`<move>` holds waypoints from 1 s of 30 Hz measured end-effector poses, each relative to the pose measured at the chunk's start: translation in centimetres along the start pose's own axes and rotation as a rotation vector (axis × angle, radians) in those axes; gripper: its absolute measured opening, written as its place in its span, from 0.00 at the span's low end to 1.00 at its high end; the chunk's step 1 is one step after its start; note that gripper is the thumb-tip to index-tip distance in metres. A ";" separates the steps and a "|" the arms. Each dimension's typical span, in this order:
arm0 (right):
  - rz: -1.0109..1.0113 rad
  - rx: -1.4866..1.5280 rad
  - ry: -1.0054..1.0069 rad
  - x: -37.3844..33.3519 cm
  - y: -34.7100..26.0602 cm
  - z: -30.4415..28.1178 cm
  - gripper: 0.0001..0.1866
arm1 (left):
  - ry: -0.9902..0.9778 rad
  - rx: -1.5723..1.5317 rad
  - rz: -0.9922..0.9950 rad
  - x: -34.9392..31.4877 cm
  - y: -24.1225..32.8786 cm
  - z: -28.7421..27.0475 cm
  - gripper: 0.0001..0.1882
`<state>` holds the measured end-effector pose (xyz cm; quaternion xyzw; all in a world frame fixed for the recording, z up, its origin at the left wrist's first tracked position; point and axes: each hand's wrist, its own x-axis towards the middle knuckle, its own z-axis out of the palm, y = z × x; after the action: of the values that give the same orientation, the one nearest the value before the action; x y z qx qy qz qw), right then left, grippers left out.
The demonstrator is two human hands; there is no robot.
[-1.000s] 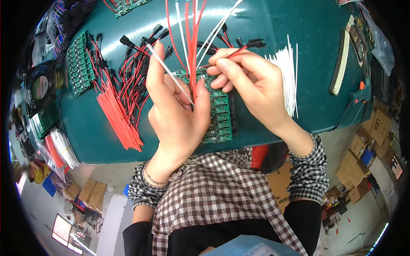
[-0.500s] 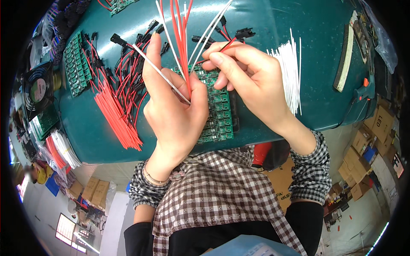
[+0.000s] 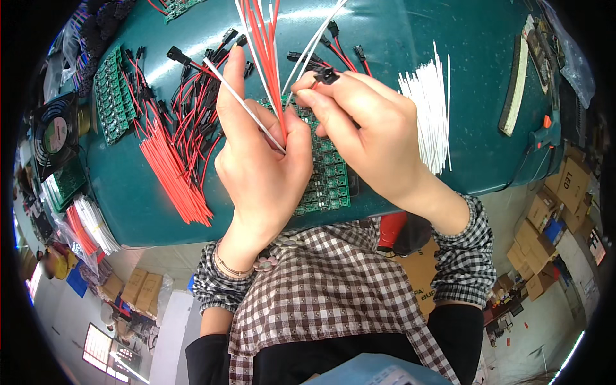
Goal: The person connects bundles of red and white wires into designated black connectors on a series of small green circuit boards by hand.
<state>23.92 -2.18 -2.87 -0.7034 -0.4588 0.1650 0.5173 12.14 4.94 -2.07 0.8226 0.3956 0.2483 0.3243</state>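
My left hand (image 3: 260, 167) is closed round a bundle of thin red and white wires (image 3: 273, 80) that fans up and away. One white wire (image 3: 231, 90) slants apart from the rest, across the index finger. In my right hand (image 3: 378, 131) a short wire lead with a black plug connector (image 3: 326, 76) is pinched, its connector sitting above the index finger. The right fingertips are close to a white wire (image 3: 311, 48) beside the left thumb. Underneath both hands lies a green circuit board panel (image 3: 330, 173), partly covered by them.
On the green table (image 3: 475, 141), red-and-black connector leads (image 3: 196, 122) and red wires (image 3: 173, 176) lie left, near another circuit board panel (image 3: 115, 96). White wires (image 3: 430, 115) lie right. A small fan (image 3: 58, 138) stands far left; a glue gun (image 3: 545, 138) is far right.
My right hand has moved slightly left toward the left thumb and turned, bringing the black connector over its index finger. My left hand stays nearly still with the wires.
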 end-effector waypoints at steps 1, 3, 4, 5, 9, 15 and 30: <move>-0.024 -0.031 -0.007 0.0 -0.1 0.0 0.06 | 0.001 0.001 0.001 0.0 0.0 0.0 0.41; -0.013 0.009 0.001 0.3 0.2 0.1 0.05 | 0.001 -0.001 0.002 0.0 0.0 0.1 0.41; -0.002 0.051 0.009 0.5 0.3 0.0 0.05 | -0.004 0.000 -0.003 0.0 0.1 0.0 0.41; -0.002 0.050 0.009 0.8 0.4 -0.1 0.05 | -0.009 0.001 -0.008 0.0 0.1 0.0 0.41; 0.168 0.092 -0.014 1.4 0.9 -0.2 0.06 | -0.015 0.005 -0.015 -0.1 0.0 0.0 0.41; 0.258 0.126 -0.036 1.4 1.3 -0.3 0.07 | -0.022 0.011 0.000 0.1 0.1 0.1 0.41; 0.381 0.332 -0.014 1.3 2.1 -0.2 0.08 | -0.028 0.020 0.023 0.0 -0.1 0.3 0.40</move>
<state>25.77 -1.32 -4.30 -0.6814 -0.2880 0.3375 0.5822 12.31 4.83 -2.37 0.8337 0.3840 0.2367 0.3185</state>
